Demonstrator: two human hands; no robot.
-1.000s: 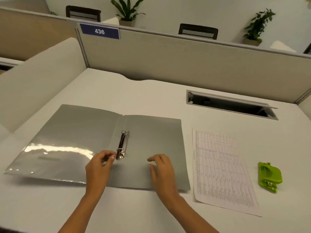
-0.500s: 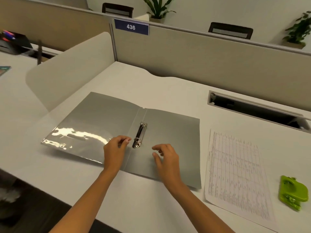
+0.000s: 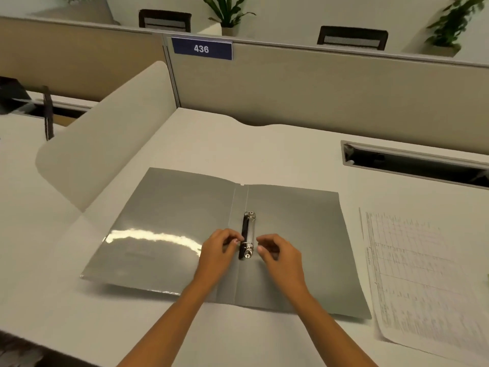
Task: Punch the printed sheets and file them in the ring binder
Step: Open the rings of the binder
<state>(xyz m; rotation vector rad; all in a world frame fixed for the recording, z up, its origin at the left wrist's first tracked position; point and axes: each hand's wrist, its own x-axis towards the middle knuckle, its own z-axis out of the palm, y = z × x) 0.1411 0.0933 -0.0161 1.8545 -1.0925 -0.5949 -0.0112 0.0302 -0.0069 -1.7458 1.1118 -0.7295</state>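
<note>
The printed sheets [image 3: 423,274] lie on the bench [image 3: 264,149] just right of the ring binder [image 3: 172,221]. Their right side is cut off by the frame edge, and the table printed on them is too small and blurred to read. The grey binder lies open and flat, with its ring mechanism [image 3: 247,234] upright on the spine. A faint line of print on the left cover, under the glare, cannot be made out.

The left hand [image 3: 217,252] has its fingers curled, with the tips against the near ring [image 3: 248,246]. Whether it grips the ring or only touches it cannot be told. The right hand [image 3: 283,258] is clenched loosely just right of that ring, its thumb tip a little short of the metal, grasping nothing.

A blue plate [image 3: 201,49] on the partition [image 3: 317,88] reads "436". A cable slot [image 3: 412,165] in the bench runs out of view at the right.
</note>
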